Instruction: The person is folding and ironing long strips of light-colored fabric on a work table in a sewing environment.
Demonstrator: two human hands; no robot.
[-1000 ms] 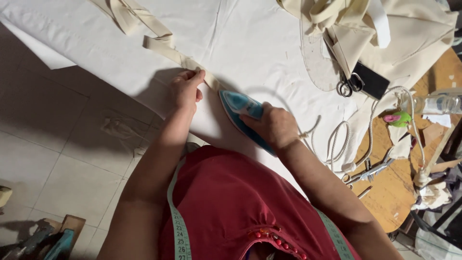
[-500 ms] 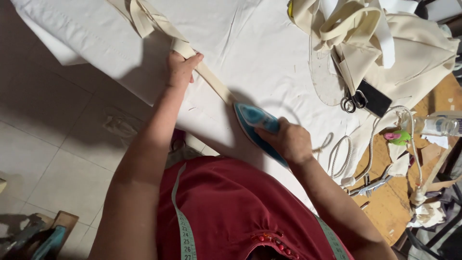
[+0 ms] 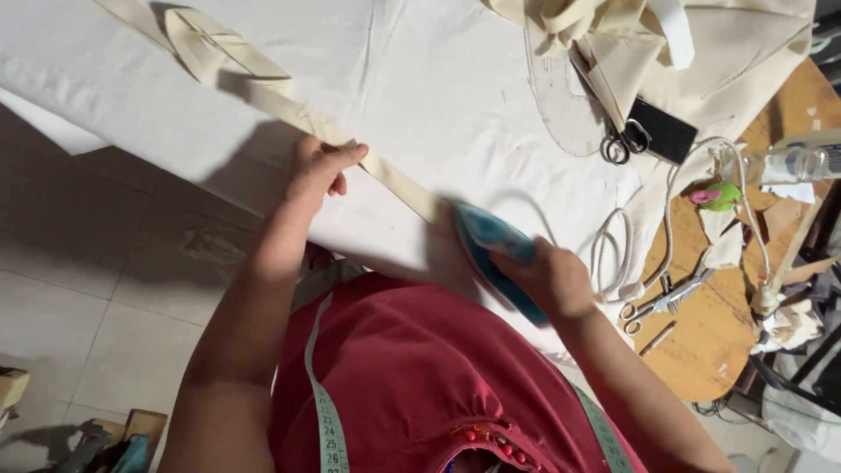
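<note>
A long cream fabric strip (image 3: 263,95) lies diagonally across a white cloth-covered table (image 3: 420,79). My left hand (image 3: 317,168) pinches and presses the strip flat near the table's front edge. My right hand (image 3: 550,278) grips the handle of a blue clothes iron (image 3: 484,236), whose tip rests on the strip to the right of my left hand. A green measuring tape (image 3: 326,412) hangs round my neck over a red garment.
Cream fabric pieces (image 3: 666,44) are piled at the back right. Scissors (image 3: 616,147) and a black phone (image 3: 663,131) lie beside them. The iron's white cord (image 3: 613,241), small snips (image 3: 667,298), a clear bottle (image 3: 793,164) and a green object (image 3: 720,196) sit on the wooden surface at right.
The iron has slid to the right along the strip with my right hand. My left hand keeps holding the strip, further from the iron than before.
</note>
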